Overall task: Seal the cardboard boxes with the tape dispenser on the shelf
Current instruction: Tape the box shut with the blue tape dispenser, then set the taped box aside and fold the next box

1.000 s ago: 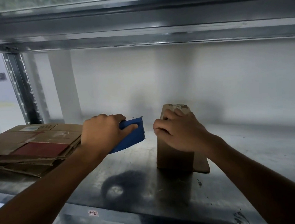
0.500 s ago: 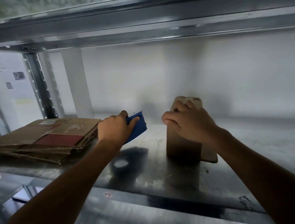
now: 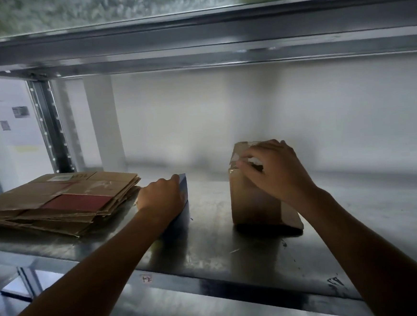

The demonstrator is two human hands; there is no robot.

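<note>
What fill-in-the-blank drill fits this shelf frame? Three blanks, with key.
1. The left hand holds the ____ tape dispenser.
2. The right hand grips the upright cardboard box at its ____.
3. The flattened cardboard stack lies to the ____ of the tape dispenser.
Missing words: blue; top; left.

Right of the upright box the shelf lies open to me, apparently behind it too; leftward, flattened cardboard obstructs.
</note>
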